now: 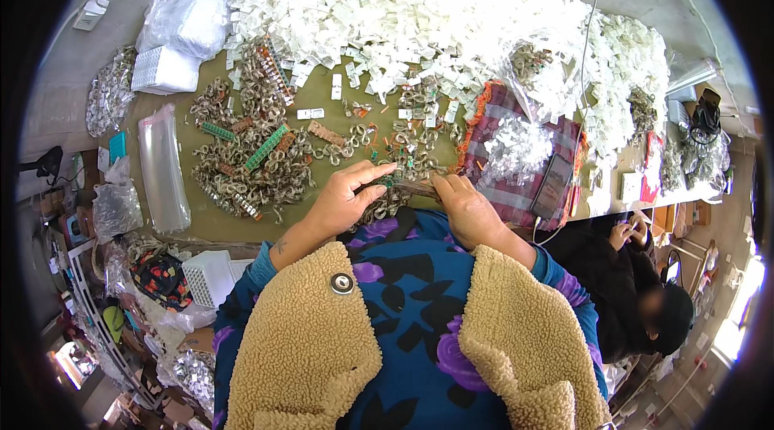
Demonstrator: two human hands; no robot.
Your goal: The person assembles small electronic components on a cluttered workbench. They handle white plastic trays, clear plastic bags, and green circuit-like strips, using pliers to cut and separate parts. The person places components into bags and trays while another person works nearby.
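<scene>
At the table's near edge my left hand is closed, thumb and forefinger close together by a small greenish piece that the fingers partly cover. Beside it my right hand is closed round a dark, flat, elongated tool, whose kind I cannot make out. The tool's far end points toward the left fingers. Under and around both hands lie looped, greyish cable pieces, some with green or orange ends. To the left a larger heap of such coiled cables carries green and brown strips.
A great pile of small white plastic pieces covers the back. On the right, a checked cloth bears clear bits and a phone. Clear bags and white trays stand left. Another person sits at right.
</scene>
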